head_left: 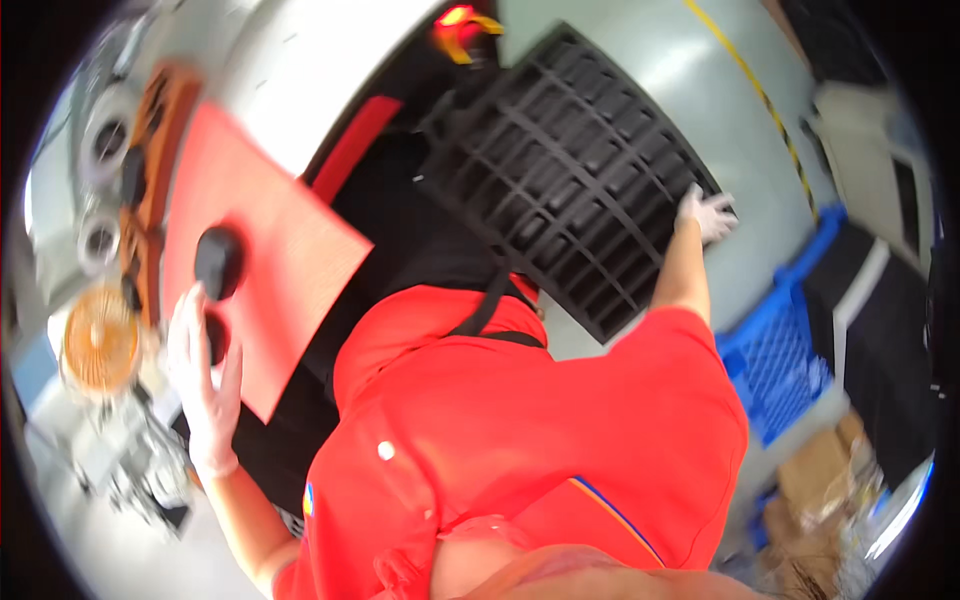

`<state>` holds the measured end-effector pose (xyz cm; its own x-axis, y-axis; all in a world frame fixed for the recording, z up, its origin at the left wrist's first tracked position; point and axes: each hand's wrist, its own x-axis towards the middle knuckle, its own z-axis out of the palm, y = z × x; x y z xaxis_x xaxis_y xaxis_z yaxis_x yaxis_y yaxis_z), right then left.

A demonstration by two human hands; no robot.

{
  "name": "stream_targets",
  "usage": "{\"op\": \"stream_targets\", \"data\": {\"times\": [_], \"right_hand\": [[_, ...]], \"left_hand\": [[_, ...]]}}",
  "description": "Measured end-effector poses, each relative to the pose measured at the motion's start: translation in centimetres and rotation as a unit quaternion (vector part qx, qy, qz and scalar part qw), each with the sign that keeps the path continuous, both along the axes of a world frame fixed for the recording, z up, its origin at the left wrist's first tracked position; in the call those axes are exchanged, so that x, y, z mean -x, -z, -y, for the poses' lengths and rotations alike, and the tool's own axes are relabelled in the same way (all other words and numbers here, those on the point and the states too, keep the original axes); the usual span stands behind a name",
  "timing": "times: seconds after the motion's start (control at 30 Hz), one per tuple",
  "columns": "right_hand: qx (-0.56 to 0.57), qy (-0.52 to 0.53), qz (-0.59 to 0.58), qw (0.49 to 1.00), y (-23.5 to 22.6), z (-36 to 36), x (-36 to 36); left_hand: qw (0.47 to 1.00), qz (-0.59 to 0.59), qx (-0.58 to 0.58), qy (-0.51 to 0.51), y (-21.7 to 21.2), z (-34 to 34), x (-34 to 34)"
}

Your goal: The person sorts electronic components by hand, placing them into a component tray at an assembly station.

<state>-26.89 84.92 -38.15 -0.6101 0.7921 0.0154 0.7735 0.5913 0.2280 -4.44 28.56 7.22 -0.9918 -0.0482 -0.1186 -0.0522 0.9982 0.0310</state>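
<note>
My right hand is at the right corner of the black compartment tray, clamped or merely resting, cannot tell; my left hand has thumb and fingers apart near the red board's left edge, lower dark piece showing between, upper dark piece just beyond the fingertips. Step, as I judge: steadying the tray while reaching; a pickup would call for closing the left fingers. Pale floor, striped tape, blue crate right, orange fan left.
</note>
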Motion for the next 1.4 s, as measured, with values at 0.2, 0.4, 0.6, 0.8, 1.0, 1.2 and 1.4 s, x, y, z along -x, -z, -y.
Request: {"op": "stream_targets", "data": {"times": [0.2, 0.4, 0.6, 0.8, 1.0, 1.2, 1.4], "right_hand": [[0.223, -0.082, 0.070, 0.969, -5.8, -0.4, 1.1], [0.153, -0.073, 0.079, 0.982, 2.6, -2.9, 0.8], [0.170, -0.148, -0.035, 0.974, -7.6, 4.1, 4.6], [0.499, -0.586, -0.407, 0.491, -30.7, 31.3, 5.0], [0.289, -0.936, -0.079, 0.184, -40.0, 48.7, -6.3], [0.297, -0.935, -0.005, 0.192, -38.1, 54.4, -3.2], [0.225, -0.906, -0.136, 0.333, -39.1, 62.5, 9.2]], "left_hand": [[0.993, -0.036, 0.037, -0.109, 1.2, 4.1, -3.4], [0.978, -0.088, 0.029, -0.185, 5.6, 7.9, -8.7], [0.983, -0.098, 0.023, -0.155, 4.9, 8.1, -8.9], [0.940, -0.330, -0.049, -0.069, 5.4, 16.9, -0.2], [0.948, -0.272, 0.090, -0.134, 8.2, 25.6, 3.4], [0.951, -0.257, 0.093, -0.142, 8.6, 25.3, 2.9], [0.950, -0.252, 0.094, -0.161, 8.0, 24.0, 4.5]]}}
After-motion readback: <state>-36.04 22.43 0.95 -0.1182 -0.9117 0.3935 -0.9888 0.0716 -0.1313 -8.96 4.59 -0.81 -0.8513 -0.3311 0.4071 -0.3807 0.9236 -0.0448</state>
